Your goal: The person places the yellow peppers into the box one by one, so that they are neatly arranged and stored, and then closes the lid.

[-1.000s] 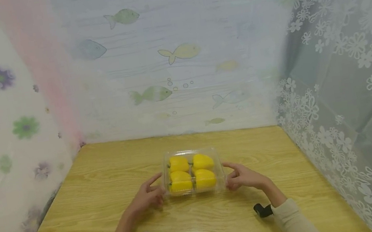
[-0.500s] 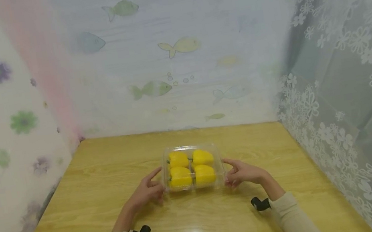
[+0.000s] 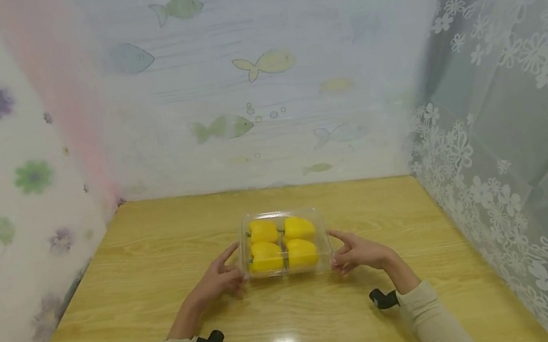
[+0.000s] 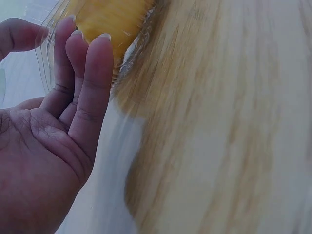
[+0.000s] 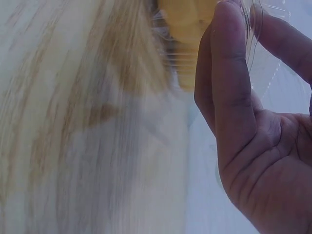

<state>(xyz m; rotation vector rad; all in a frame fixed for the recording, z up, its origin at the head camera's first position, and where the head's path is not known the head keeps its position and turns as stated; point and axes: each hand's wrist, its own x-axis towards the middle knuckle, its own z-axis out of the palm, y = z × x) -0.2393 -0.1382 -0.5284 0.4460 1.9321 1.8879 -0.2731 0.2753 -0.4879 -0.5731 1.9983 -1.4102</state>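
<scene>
While the wooden bench [image 3: 163, 284] stretches out in front of me, hemmed in by patterned curtains on three sides, I have a clear plastic box [image 3: 284, 245] sitting flat on it near the middle, a little toward me. Its lid looks closed over the contents, though from the head view I cannot tell whether it is snapped tight. My left hand [image 3: 218, 278] is at the box's left end and my right hand [image 3: 358, 252] at its right end, so I have it bracketed between them.

Seen from the left wrist, my fingers [image 4: 83, 73] are nearly straight and laid against the clear wall, with the thumb held apart above; nothing is curled round the plastic. The right wrist view shows much the same: fingers [image 5: 229, 87] extended, their tips on the box's edge, thumb spread away. So both hands touch the box without gripping it.

Inside lie four yellow peppers [image 3: 282, 244], packed two by two and filling the box.

As I judge it, the box is placed and steadied and the peppers are untouched; whatever is to be done with the lid or the box is not begun.
</scene>
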